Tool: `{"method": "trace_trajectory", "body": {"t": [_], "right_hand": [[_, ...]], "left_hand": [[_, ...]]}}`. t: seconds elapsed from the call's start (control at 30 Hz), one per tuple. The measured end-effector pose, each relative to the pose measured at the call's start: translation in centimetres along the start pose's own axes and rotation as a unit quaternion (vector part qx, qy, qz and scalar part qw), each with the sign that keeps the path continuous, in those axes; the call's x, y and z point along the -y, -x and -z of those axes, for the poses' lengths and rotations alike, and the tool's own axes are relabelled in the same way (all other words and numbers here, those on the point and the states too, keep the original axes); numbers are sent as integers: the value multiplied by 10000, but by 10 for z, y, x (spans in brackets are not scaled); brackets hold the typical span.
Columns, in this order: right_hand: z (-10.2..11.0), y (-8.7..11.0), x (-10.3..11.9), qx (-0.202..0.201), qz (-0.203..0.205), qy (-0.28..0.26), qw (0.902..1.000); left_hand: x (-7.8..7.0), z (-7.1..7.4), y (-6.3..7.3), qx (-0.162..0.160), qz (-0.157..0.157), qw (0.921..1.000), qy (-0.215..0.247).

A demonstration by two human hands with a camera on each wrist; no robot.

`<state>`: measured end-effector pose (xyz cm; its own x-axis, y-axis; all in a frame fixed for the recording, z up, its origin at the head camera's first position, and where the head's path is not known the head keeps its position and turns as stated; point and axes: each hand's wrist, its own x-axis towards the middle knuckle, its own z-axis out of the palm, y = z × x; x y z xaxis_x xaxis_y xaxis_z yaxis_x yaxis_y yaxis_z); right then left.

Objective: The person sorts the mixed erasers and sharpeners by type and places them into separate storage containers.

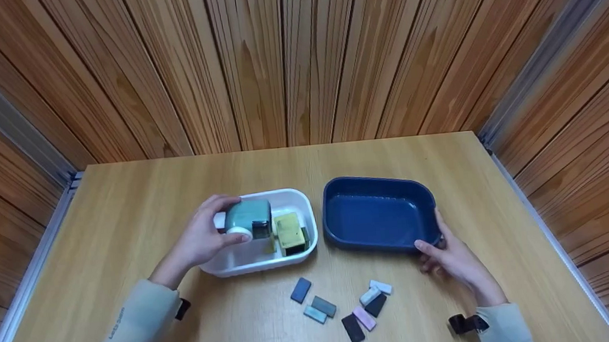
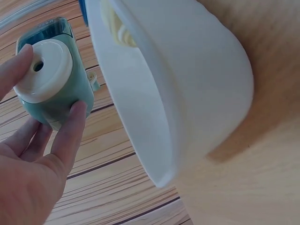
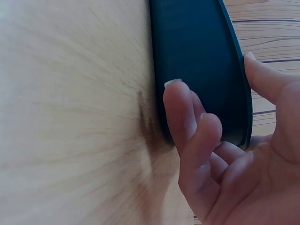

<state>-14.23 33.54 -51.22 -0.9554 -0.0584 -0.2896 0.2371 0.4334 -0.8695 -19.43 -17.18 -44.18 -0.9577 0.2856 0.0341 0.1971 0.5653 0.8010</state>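
Note:
My left hand (image 1: 202, 232) grips a teal hand-crank pencil sharpener (image 1: 248, 216) above the left part of a white tub (image 1: 227, 265). In the left wrist view, the thumb lies over the sharpener's white disc (image 2: 52, 77), which has a hole, and fingers support the body. A yellow boxy object (image 1: 289, 230) with a dark lower part sits in the tub's right side; its underside is hidden. At the near right corner of a dark blue tub (image 1: 383, 248), my right hand (image 1: 453, 260) holds the rim and outer wall, with some fingers curled in the right wrist view.
Small blue and grey-green blocks (image 1: 300, 290) lie in front of the white tub. Nearer the blue tub are black, pink and pale blocks (image 1: 364, 318), some touching. The wooden table (image 1: 216, 173) ends at a plank wall (image 1: 302, 83) behind and at both sides.

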Motion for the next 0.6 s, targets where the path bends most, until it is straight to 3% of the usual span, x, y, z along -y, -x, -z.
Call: {"method": "trace_trajectory", "body": {"t": [0.6], "right_hand": [[0, 1, 0, 37, 27, -115, 9999]], "left_hand": [[8, 3, -24, 716, 476, 9950, -501]]}}
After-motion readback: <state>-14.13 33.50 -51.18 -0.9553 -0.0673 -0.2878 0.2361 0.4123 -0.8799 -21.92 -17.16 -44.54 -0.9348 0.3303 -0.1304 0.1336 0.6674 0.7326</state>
